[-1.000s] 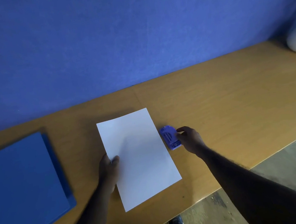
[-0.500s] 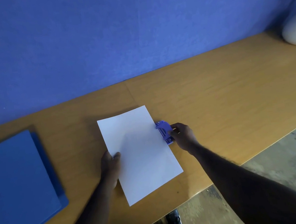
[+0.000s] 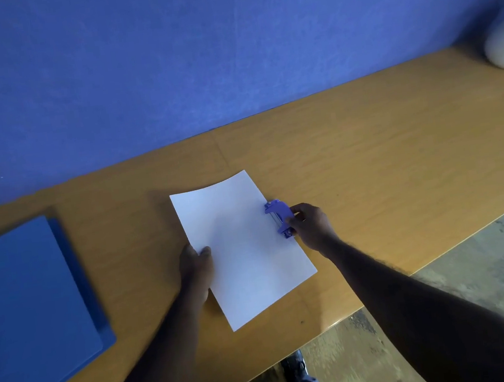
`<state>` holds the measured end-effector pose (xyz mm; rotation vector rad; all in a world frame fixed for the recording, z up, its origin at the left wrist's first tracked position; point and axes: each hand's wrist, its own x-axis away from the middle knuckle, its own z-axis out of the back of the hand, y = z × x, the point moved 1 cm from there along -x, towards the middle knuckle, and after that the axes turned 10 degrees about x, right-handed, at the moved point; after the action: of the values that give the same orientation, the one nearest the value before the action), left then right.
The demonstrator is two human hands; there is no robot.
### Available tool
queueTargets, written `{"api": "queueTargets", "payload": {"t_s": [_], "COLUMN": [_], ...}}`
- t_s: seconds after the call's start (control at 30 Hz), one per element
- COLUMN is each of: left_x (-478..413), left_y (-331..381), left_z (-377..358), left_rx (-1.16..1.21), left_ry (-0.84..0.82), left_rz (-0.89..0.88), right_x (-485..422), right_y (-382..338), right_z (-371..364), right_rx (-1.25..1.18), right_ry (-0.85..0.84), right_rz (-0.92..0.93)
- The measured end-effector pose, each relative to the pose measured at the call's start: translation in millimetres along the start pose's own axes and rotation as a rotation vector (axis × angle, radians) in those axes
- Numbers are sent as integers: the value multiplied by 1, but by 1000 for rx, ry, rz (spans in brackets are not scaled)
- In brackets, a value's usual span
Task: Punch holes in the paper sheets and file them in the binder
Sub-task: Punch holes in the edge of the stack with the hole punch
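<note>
A: Where is the paper sheet (image 3: pixel 245 249) seen?
B: On the desk (image 3: pixel 367 150), its left edge held by the left hand (image 3: pixel 195 268).
A: And the hole punch (image 3: pixel 278 217)?
B: It is gripped by the right hand (image 3: pixel 311 226) at the sheet's right edge. The blue binder (image 3: pixel 29 310) is laid well left of the sheet.

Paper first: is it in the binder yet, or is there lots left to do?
Not yet. Done: the punch sits on the right edge of the paper. In hand: the right hand grips the punch and the left hand holds the other edge. No holes show. Left: press the punch, open the shut binder on the left, and file the sheet.
</note>
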<state>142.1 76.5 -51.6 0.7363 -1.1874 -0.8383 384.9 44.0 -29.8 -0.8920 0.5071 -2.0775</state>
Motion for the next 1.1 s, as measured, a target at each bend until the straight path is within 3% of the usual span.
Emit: {"api": "queueTargets", "payload": {"t_s": [0.5, 1.1], "left_x": [-5, -2], "left_y": [-6, -5], "left_z": [9, 29], "left_rx": [-165, -179], "left_ry": [-67, -22], "left_rz": [-45, -65], "right_x": [-3, -5], "right_y": [1, 1], "right_z": [1, -1], "right_rx": [10, 18], "right_ry": [-21, -5], "right_rz": [0, 7]}}
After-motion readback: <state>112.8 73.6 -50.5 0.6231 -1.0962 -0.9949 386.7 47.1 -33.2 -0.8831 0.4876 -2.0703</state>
